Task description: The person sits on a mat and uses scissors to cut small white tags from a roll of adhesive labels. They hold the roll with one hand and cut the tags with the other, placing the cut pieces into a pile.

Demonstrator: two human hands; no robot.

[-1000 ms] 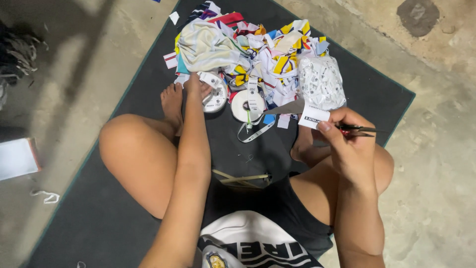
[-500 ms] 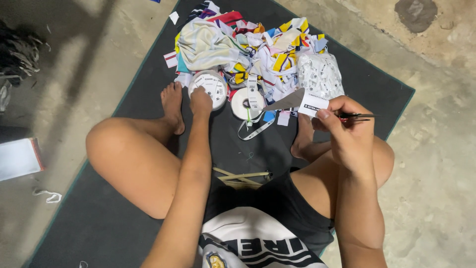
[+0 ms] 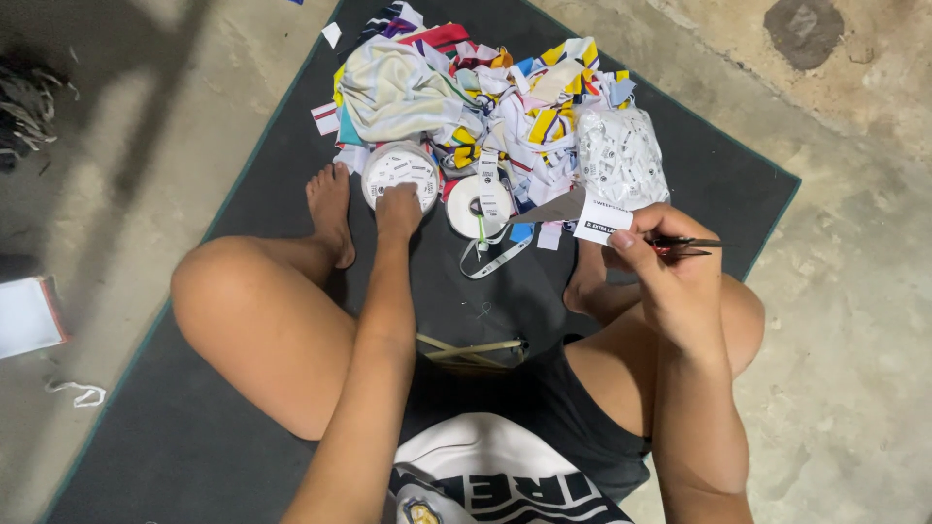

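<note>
I sit cross-legged on a dark mat. My left hand reaches forward and rests its fingers on a white roll of printed label tape next to my left foot. A second white tape roll lies just to the right, with a loose strip trailing toward me. My right hand is held above my right knee, gripping a small white label together with thin red-handled scissors that point to the right.
A heap of colourful fabric scraps lies at the far end of the mat. A clear bag of small white tags sits beside it. A white notebook and white string lie on the concrete floor at left.
My left hand has slid from the floor by my foot onto the left tape roll. My right hand stays raised with the label and scissors, drifting slightly.
</note>
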